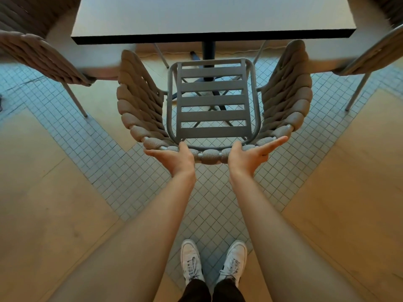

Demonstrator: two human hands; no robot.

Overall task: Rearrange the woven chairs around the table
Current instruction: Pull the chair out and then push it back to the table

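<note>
**Chair hemmed in on three sides, floor open behind**

The table (213,16) fills the top of the frame, its near edge just beyond the front of the middle chair (212,99) and its post (208,50) behind the slatted seat. A second chair (41,55) blocks the upper left, a third chair (370,55) the upper right, each leaving a narrow strip of floor (65,192) beside the middle chair's woven sides. Both hands, left hand (172,156) and right hand (250,153), rest against its back rail. The lower frame is open floor, apart from the person's shoes (214,260) at bottom centre.
</note>
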